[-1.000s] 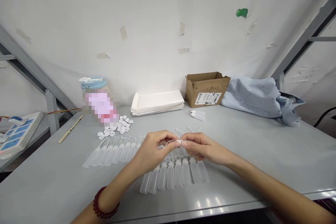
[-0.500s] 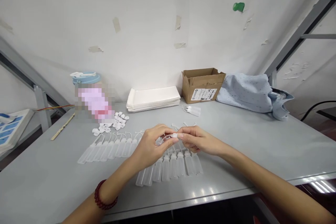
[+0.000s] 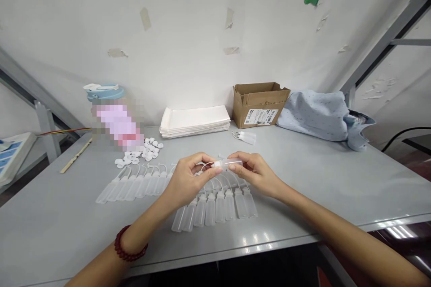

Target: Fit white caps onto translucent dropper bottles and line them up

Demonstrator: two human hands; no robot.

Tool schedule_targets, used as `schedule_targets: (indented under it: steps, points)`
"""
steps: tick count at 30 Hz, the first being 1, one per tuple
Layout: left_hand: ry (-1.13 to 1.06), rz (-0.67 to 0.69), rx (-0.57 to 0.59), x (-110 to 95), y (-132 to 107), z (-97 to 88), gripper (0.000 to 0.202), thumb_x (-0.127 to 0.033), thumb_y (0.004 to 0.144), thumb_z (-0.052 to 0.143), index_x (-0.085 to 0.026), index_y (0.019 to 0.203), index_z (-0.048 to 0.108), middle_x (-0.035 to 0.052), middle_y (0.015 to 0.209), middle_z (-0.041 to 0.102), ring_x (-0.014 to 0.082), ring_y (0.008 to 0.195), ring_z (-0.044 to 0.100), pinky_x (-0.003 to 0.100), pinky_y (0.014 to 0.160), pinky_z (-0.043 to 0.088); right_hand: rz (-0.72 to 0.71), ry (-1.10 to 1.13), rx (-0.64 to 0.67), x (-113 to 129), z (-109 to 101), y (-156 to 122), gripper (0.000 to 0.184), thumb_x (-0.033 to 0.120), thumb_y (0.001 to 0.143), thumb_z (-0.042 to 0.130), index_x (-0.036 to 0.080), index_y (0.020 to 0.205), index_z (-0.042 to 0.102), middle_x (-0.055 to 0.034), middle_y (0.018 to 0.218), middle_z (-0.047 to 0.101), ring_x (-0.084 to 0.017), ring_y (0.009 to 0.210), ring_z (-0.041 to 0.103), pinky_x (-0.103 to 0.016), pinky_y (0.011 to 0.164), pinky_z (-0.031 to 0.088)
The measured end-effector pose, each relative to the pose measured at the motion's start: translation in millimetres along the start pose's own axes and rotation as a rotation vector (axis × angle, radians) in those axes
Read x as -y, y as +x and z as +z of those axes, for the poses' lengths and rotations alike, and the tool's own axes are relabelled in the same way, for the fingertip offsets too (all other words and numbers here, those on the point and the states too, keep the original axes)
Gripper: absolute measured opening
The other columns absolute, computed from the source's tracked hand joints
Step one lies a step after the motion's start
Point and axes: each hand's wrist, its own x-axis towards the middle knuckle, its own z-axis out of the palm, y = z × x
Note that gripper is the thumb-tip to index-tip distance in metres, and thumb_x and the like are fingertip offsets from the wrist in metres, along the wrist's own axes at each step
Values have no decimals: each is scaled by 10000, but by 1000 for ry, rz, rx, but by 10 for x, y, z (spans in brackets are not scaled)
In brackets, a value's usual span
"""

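My left hand (image 3: 188, 178) and my right hand (image 3: 253, 171) meet above the grey table (image 3: 319, 179), both pinching one small clear squeeze bottle (image 3: 229, 162) with a thin curved tube at its white cap. The left fingers grip the cap end, the right fingers the bottle body. Right under my hands lies a row of several similar clear bottles (image 3: 215, 204). A second row of such bottles (image 3: 134, 184) lies to the left. A red bead bracelet sits on my left wrist.
Loose white caps (image 3: 141, 154) lie behind the left row. A stack of white trays (image 3: 195, 121), an open cardboard box (image 3: 259, 104) and a blue cloth bundle (image 3: 323, 114) line the wall. Two more bottles (image 3: 245, 137) lie near the box. A blue-lidded jug (image 3: 104, 98) stands at left.
Both hands stay together on the bottle; the bottle body now shows between the right fingers. The view has shifted down and slightly left.
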Motion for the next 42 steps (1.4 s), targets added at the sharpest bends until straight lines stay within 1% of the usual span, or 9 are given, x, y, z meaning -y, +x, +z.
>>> schedule_targets:
  steps: [6, 13, 17, 21, 27, 30, 33, 37, 42]
  points:
    - [78, 186, -45, 13, -19, 41, 103, -255, 813, 627, -156, 836, 646, 47, 802, 641, 151, 732, 575, 274, 686, 476, 209, 432, 195, -44, -9, 55, 364, 480, 863, 518, 163, 684, 527, 102, 490, 237, -55, 412, 188, -219, 398, 211]
    - [79, -52, 26, -58, 21, -34, 251, -400, 853, 559, -182, 813, 677, 13, 756, 661, 129, 648, 563, 230, 585, 455, -146, -172, -71, -10, 13, 10, 268, 399, 874, 538, 152, 942, 616, -27, 721, 565, -125, 598, 457, -254, 545, 363]
    - [45, -71, 117, -74, 23, -44, 285, -403, 877, 518, -175, 805, 672, 14, 753, 664, 114, 589, 540, 222, 543, 444, -245, -305, -106, -16, 7, -9, 242, 377, 890, 510, 172, 950, 623, -55, 757, 602, -155, 636, 486, -275, 579, 379]
    - [124, 41, 87, -57, -13, -18, 219, -321, 880, 537, -168, 798, 670, 20, 721, 649, 130, 644, 554, 234, 589, 441, -65, -83, -25, 11, -11, -11, 306, 440, 871, 522, 156, 863, 637, -2, 656, 522, -112, 554, 419, -245, 504, 313]
    - [370, 490, -10, 16, -60, 50, 101, -153, 879, 532, -139, 876, 632, 56, 729, 622, 158, 697, 505, 284, 638, 427, 297, 430, 219, -24, -63, 45, 394, 488, 812, 592, 161, 609, 508, 101, 463, 220, -52, 416, 168, -234, 420, 113]
    - [402, 593, -40, 37, -61, 64, 71, -122, 866, 549, -134, 879, 618, 63, 748, 634, 159, 709, 498, 285, 647, 433, 382, 533, 278, -41, -81, 69, 433, 469, 814, 598, 172, 540, 442, 108, 464, 176, -43, 410, 120, -244, 424, 75]
    - [344, 444, -34, 23, -56, 46, 88, -199, 875, 560, -151, 864, 633, 49, 749, 639, 151, 705, 531, 275, 656, 445, 318, 436, 235, -8, -74, 60, 402, 491, 815, 588, 153, 606, 523, 102, 483, 193, -52, 429, 148, -235, 429, 103]
    - [282, 93, 61, -45, -36, -6, 229, -346, 895, 512, -185, 823, 659, 21, 768, 659, 140, 689, 573, 232, 583, 432, 65, 61, 69, 58, -37, 14, 356, 481, 823, 584, 133, 777, 640, 24, 596, 447, -82, 511, 332, -233, 473, 249]
    - [234, -32, 147, -95, -15, -30, 376, -407, 916, 432, -180, 714, 653, -6, 685, 626, 98, 521, 488, 206, 456, 359, -161, -203, -92, 58, -3, -35, 311, 441, 854, 551, 155, 818, 666, -32, 675, 584, -123, 565, 436, -257, 521, 328]
